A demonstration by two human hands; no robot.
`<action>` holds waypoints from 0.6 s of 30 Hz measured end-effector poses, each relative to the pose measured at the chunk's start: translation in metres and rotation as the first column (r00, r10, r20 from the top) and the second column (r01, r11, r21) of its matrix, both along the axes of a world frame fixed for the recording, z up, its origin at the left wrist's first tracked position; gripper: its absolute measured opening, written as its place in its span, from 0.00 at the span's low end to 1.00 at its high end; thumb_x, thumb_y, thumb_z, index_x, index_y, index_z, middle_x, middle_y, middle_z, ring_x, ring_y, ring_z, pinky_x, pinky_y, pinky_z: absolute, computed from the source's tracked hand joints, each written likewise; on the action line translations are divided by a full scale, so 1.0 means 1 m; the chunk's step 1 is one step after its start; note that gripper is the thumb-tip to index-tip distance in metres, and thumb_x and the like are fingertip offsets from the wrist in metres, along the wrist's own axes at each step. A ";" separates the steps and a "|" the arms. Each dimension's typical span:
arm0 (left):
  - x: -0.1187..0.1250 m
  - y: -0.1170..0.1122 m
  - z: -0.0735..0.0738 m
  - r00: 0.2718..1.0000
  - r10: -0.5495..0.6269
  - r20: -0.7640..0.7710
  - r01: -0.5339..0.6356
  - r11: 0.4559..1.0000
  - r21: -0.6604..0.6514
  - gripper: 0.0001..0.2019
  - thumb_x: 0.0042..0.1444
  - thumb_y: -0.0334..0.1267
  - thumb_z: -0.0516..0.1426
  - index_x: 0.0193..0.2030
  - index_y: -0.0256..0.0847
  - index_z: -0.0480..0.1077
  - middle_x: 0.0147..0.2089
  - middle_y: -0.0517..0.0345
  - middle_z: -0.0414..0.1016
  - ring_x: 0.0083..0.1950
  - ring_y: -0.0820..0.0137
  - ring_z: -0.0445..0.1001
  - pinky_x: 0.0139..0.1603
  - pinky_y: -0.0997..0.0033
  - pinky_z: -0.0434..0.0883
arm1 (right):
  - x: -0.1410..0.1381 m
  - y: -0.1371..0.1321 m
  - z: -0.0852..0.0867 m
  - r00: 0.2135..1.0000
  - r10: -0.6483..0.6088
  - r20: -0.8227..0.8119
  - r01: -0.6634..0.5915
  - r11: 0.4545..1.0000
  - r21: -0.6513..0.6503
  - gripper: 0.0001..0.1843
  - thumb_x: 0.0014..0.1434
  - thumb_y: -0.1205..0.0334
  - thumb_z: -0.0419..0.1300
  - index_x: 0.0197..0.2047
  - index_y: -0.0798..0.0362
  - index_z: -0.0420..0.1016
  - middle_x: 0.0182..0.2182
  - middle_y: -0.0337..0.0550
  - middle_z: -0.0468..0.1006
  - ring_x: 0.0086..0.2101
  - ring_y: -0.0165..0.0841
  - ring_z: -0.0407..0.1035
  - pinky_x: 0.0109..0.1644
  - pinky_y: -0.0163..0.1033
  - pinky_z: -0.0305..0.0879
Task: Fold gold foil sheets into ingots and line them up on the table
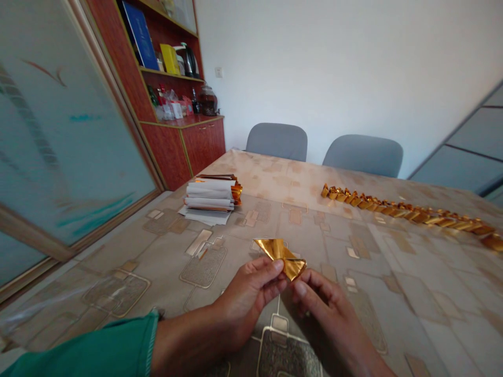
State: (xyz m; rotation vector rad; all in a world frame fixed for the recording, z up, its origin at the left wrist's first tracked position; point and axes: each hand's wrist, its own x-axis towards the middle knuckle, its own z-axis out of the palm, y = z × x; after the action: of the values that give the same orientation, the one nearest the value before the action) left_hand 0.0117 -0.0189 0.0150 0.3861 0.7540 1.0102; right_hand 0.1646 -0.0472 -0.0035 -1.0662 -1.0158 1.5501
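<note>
A folded piece of gold foil paper (294, 268) is held up above the patterned tablecloth, with a pointed flap reaching to the upper left. My left hand (251, 293) pinches it at the middle between thumb and fingers. At its lower right corner, the thumb and fingertips of my right hand (322, 298) come together; whether they grip the edge or only touch it, I cannot tell. Farther back on the left lies a stack of white-backed gold paper sheets (210, 196). A long row of folded gold paper pieces (408, 212) runs along the right.
The table (267, 183) is covered by a beige patterned cloth. Two grey chairs (277, 141) stand at its far side by the wall. A red-brown cabinet (204, 139) with bottles, a jar and a kettle is at the back left, beside a frosted glass door (74, 131).
</note>
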 end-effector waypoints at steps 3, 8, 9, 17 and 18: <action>0.001 -0.003 0.000 0.996 -0.040 -0.075 0.042 0.999 0.028 0.17 0.40 0.42 0.75 0.32 0.35 0.79 0.35 0.55 0.80 0.39 0.71 0.75 0.49 0.71 0.72 | -0.002 0.001 -0.006 1.000 0.001 0.003 -0.001 1.000 0.030 0.15 0.58 0.47 0.68 0.35 0.51 0.79 0.28 0.39 0.71 0.29 0.31 0.61 0.34 0.37 0.60; 0.002 -0.003 -0.002 0.985 -0.094 -0.142 0.101 0.994 0.043 0.19 0.38 0.44 0.75 0.32 0.33 0.80 0.34 0.53 0.80 0.38 0.70 0.75 0.48 0.69 0.71 | -0.003 -0.002 -0.006 0.999 0.007 0.046 -0.010 0.998 0.068 0.13 0.61 0.50 0.65 0.34 0.51 0.79 0.30 0.41 0.74 0.32 0.34 0.65 0.38 0.39 0.63; 0.002 -0.003 -0.002 0.985 -0.097 -0.146 0.104 0.994 0.043 0.19 0.38 0.45 0.75 0.32 0.33 0.80 0.33 0.53 0.80 0.38 0.69 0.75 0.48 0.68 0.71 | -0.003 -0.002 -0.006 0.998 0.008 0.059 -0.013 0.997 0.080 0.13 0.62 0.50 0.64 0.34 0.51 0.78 0.30 0.41 0.74 0.33 0.34 0.65 0.39 0.39 0.64; 0.000 -0.002 -0.004 0.987 -0.060 -0.146 0.070 0.995 0.066 0.19 0.39 0.46 0.75 0.31 0.34 0.80 0.33 0.54 0.80 0.36 0.72 0.74 0.45 0.72 0.71 | 0.006 0.001 -0.001 0.988 0.025 0.155 -0.040 0.995 0.092 0.17 0.61 0.46 0.65 0.32 0.52 0.75 0.29 0.40 0.72 0.31 0.33 0.63 0.36 0.38 0.61; 0.000 -0.001 -0.003 0.987 -0.052 -0.152 0.062 0.996 0.066 0.18 0.38 0.46 0.75 0.31 0.35 0.80 0.32 0.56 0.79 0.35 0.73 0.73 0.43 0.73 0.71 | 0.007 0.001 -0.001 0.984 0.003 0.176 -0.020 0.995 0.093 0.17 0.61 0.46 0.65 0.31 0.52 0.73 0.28 0.38 0.70 0.30 0.33 0.62 0.34 0.38 0.60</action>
State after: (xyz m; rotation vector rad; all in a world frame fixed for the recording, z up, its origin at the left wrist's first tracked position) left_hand 0.0113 -0.0202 0.0116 0.5468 0.8398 0.9631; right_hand 0.1715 -0.0461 -0.0046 -1.1470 -1.2052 1.4210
